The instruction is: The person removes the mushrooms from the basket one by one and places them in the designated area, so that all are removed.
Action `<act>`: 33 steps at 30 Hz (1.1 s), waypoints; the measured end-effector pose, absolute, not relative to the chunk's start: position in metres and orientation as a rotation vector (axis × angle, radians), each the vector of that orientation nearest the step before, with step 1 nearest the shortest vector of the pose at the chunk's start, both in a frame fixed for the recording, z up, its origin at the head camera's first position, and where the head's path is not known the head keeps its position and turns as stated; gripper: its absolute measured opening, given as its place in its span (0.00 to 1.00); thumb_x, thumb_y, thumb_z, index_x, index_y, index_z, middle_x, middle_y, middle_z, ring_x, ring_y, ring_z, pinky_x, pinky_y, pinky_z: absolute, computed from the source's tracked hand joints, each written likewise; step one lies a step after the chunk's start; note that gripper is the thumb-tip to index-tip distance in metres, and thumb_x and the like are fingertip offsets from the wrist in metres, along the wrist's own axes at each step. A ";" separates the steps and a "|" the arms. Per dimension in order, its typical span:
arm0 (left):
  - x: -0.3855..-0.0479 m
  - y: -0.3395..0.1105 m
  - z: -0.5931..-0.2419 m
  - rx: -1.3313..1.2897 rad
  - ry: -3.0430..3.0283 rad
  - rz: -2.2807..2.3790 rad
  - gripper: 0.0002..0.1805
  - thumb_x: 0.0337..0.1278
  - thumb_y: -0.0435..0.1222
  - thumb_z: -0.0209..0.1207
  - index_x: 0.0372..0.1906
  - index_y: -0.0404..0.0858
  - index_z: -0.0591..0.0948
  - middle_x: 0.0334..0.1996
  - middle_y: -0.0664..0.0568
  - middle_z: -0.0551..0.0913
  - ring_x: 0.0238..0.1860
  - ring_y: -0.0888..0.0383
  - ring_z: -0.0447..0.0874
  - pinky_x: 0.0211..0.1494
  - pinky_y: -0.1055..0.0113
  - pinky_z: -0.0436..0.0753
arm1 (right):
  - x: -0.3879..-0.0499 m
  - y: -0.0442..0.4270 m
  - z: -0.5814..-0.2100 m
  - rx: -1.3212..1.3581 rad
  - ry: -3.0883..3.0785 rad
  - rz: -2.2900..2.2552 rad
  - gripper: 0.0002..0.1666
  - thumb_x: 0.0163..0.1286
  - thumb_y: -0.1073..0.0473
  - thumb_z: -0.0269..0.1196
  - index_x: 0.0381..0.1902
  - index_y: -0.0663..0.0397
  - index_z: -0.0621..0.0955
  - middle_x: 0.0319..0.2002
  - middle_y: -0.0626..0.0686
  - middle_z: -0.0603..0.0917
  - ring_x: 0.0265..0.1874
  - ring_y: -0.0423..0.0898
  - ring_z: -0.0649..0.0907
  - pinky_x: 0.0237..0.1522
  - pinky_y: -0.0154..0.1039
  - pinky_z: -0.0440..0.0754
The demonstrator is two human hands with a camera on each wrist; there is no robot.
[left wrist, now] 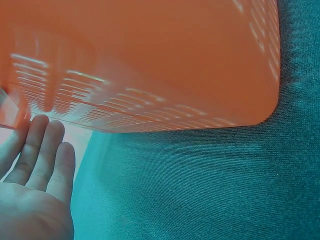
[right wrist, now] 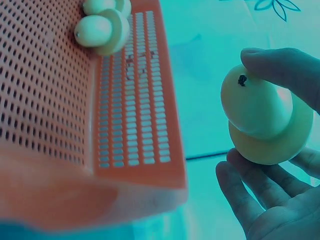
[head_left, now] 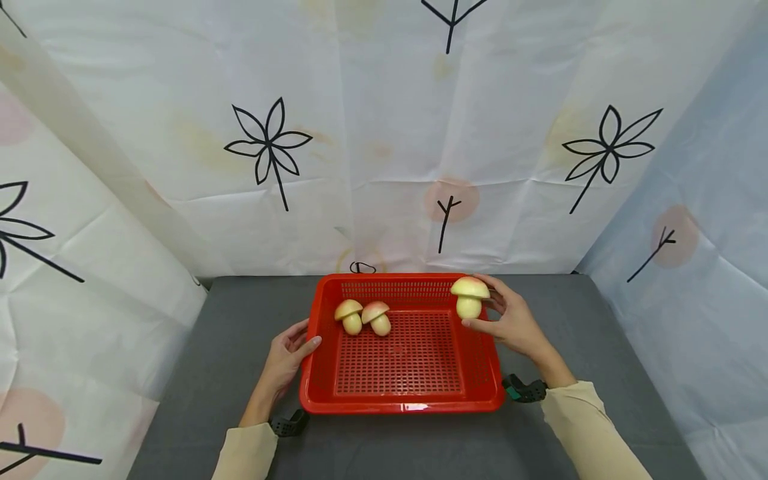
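Upright in the air over the right end of the red plastic basket (head_left: 402,408) is a toy mushroom (head_left: 469,298) with a pale yellow stem and a cap tinged red. My right hand (head_left: 513,320) holds it between thumb and fingers; the right wrist view shows the thumb on the stem's end of this mushroom (right wrist: 257,102) and fingers at the cap. At the basket's left side, my left hand (head_left: 287,360) grips the rim, thumb over the top and fingers outside. Two more toy mushrooms (head_left: 349,317) lie side by side inside, near the back left.
A dark grey cloth (head_left: 384,447) covers the table under the basket. White patterned fabric (head_left: 384,133) with black leaf drawings hangs behind and on both sides. Perforations run through the basket's floor (head_left: 399,360) and walls.
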State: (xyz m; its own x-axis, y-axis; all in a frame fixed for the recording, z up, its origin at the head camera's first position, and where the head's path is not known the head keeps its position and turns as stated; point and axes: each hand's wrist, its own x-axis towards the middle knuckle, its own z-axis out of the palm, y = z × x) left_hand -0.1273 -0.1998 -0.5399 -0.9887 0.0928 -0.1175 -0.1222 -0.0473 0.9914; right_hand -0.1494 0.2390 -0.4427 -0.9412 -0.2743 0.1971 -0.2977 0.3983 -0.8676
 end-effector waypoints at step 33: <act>-0.125 -0.199 -0.536 -0.043 2.049 2.158 0.33 0.68 0.31 0.63 0.74 0.30 0.66 0.67 0.33 0.72 0.65 0.38 0.75 0.56 0.55 0.84 | -0.157 0.330 -0.485 0.109 -2.794 1.479 0.55 0.62 0.61 0.75 0.77 0.69 0.57 0.67 0.72 0.67 0.61 0.68 0.76 0.54 0.43 0.84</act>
